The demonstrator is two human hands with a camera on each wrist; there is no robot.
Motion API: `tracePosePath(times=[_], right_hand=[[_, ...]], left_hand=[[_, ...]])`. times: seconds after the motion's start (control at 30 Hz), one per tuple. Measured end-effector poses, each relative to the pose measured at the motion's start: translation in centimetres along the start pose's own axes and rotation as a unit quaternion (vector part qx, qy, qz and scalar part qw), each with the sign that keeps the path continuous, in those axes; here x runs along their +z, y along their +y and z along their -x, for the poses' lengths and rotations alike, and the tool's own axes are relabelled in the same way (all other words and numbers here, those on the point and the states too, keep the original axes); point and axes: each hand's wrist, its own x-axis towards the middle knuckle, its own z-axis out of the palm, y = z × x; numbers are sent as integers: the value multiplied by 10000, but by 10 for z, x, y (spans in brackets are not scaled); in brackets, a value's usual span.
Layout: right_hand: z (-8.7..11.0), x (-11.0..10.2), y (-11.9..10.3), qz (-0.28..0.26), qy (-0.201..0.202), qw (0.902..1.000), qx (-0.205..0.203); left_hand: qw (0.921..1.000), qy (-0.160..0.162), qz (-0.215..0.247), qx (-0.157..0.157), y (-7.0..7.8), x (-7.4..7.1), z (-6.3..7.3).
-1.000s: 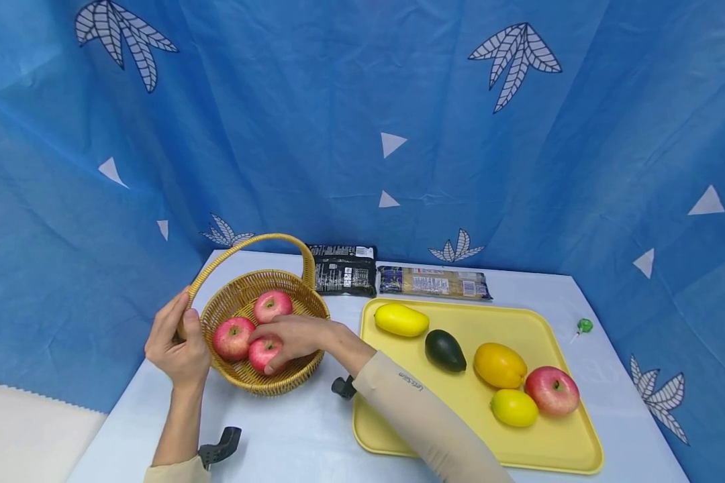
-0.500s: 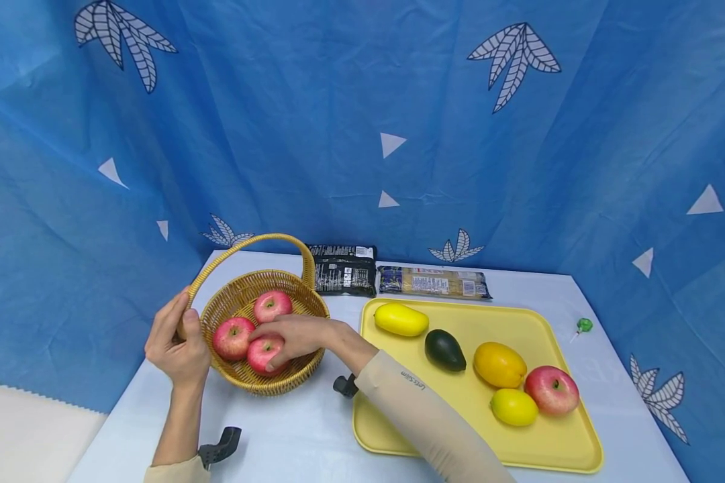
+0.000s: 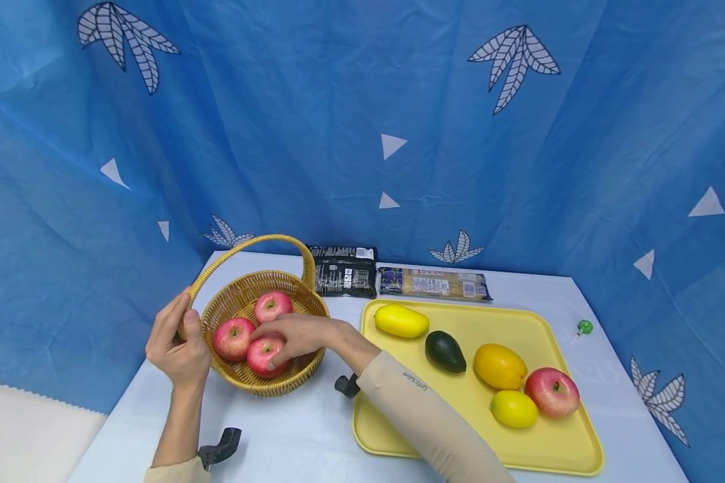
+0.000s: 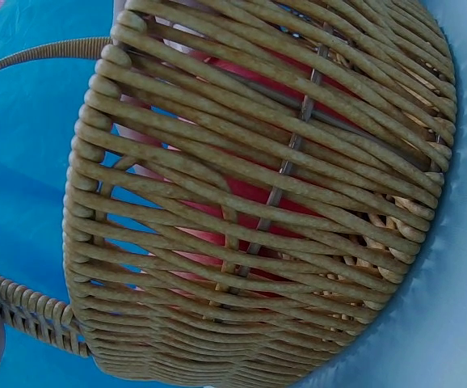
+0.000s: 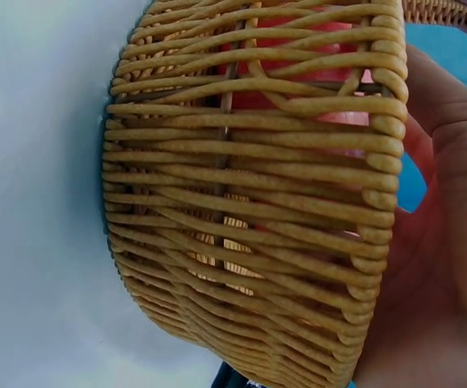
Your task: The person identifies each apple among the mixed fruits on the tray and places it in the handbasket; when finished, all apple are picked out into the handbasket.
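A wicker basket [image 3: 223, 300] with a tall arched handle [image 3: 260, 238] stands at the left of the table. My left hand [image 3: 181, 345] grips the handle's left side near the rim. Inside lie three red apples: one at the back [image 3: 272, 306], one at the left [image 3: 233, 339] and one at the front [image 3: 263, 351]. Reaching over the right rim, my right hand [image 3: 305, 335] holds the front apple, fingers over its far side and thumb on its near side. Both wrist views look mostly at the basket's woven wall [image 4: 258, 178], with red showing through the gaps.
Right of the basket lies a yellow tray [image 3: 538, 453] bearing a yellow mango-like fruit [image 3: 401, 320], an avocado [image 3: 445, 351], an orange-yellow fruit [image 3: 499, 366], a lemon [image 3: 514, 408] and a larger apple [image 3: 552, 392]. Behind are a black packet [image 3: 344, 272], a noodle packet [image 3: 435, 283] and a green lollipop [image 3: 585, 327].
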Motion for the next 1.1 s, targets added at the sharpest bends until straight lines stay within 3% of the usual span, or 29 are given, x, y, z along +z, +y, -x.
tracePosePath(times=[0.47, 1.1], right_hand=[[10, -11, 1, 115, 253, 9995, -176], [54, -23, -1, 216, 461, 9973, -533]], left_hand=[[10000, 15, 79, -9, 0, 1, 0], [9998, 107, 140, 22, 0, 3, 0]])
